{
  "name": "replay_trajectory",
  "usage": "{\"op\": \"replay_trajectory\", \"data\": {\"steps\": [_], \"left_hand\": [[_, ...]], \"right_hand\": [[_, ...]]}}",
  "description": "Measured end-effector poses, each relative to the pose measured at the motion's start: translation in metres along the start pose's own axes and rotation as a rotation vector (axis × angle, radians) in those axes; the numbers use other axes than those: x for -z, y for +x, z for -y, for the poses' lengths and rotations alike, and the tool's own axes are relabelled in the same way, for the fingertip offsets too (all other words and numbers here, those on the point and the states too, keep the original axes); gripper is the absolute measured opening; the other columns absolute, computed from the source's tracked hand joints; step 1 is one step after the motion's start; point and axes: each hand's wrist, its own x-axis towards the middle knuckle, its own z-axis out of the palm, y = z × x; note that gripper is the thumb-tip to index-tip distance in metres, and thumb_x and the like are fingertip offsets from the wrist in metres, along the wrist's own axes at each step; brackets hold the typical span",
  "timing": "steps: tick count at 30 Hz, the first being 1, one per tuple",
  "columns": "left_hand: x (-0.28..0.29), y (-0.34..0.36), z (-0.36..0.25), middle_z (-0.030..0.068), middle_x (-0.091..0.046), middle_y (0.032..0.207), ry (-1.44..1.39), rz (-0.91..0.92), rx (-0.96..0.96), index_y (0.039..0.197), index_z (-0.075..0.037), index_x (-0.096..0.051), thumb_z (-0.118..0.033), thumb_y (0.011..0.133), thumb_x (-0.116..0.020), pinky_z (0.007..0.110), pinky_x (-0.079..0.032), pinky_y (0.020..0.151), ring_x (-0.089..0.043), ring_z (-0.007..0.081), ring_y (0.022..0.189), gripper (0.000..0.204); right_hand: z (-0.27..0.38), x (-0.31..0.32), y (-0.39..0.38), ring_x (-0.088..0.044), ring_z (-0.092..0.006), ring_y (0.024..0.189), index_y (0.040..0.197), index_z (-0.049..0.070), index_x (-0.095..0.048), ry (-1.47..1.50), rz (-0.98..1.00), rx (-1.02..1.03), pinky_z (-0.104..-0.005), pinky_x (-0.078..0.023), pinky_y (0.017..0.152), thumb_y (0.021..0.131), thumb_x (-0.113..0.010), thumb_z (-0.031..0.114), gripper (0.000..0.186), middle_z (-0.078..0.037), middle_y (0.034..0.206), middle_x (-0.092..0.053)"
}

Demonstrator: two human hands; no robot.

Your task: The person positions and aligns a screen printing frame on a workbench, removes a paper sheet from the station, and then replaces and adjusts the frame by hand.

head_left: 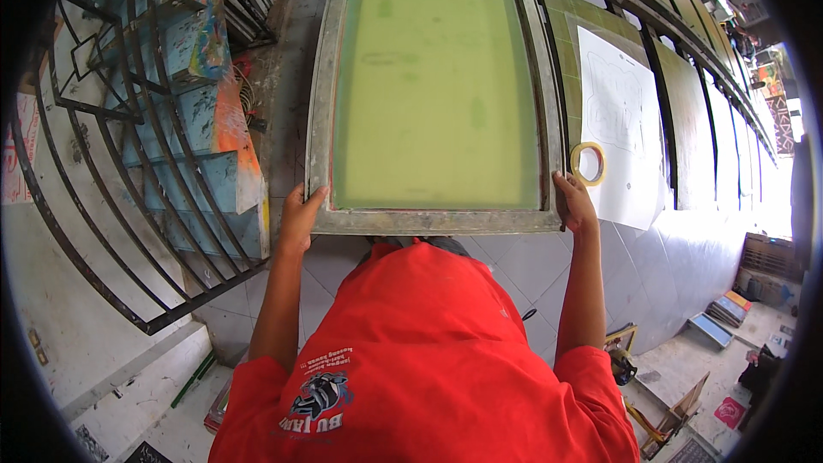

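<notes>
I hold a large screen printing frame with a pale green coated mesh in front of my red shirt. My left hand is closed on the frame's lower left corner, thumb on the rail. My right hand grips the lower right side of the same frame. Just right of the frame, a roll of tan tape lies beside a large white sheet with faint drawn lines, on a slatted rack.
A black metal grille and paint-stained blue shelves stand at my left, with stacked frames behind. Slatted racks run along the right. Below are a tiled floor and scattered items, including a blue-centred frame.
</notes>
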Motion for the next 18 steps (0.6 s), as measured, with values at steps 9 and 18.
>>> {"op": "replay_trajectory", "data": {"steps": [9, 18], "left_hand": [[0.000, 0.001, 0.000, 0.0059, -0.064, 0.098, -0.033, 0.021, 0.004, 0.107, 0.001, -0.059, -0.015, 0.086, -0.064, 0.026, -0.044, 0.079, -0.057, 0.0112, 0.087, 0.027], [0.002, 0.003, 0.005, 0.0056, -0.064, 0.098, -0.059, 0.017, 0.021, 0.107, 0.001, -0.060, -0.014, 0.085, -0.065, 0.026, -0.044, 0.079, -0.057, 0.0108, 0.087, 0.027]], "right_hand": [[-0.015, 0.011, 0.013, -0.051, -0.0078, 0.066, 0.103, 0.000, -0.057, 0.004, 0.007, -0.007, -0.0240, -0.041, 0.058, 0.091, -0.059, 0.028, 0.030, -0.001, 0.081, -0.058], [-0.004, 0.000, 0.002, -0.054, -0.0093, 0.069, 0.106, -0.001, -0.057, 0.004, -0.001, -0.009, -0.0251, -0.043, 0.061, 0.091, -0.058, 0.028, 0.033, -0.003, 0.084, -0.059]]}}
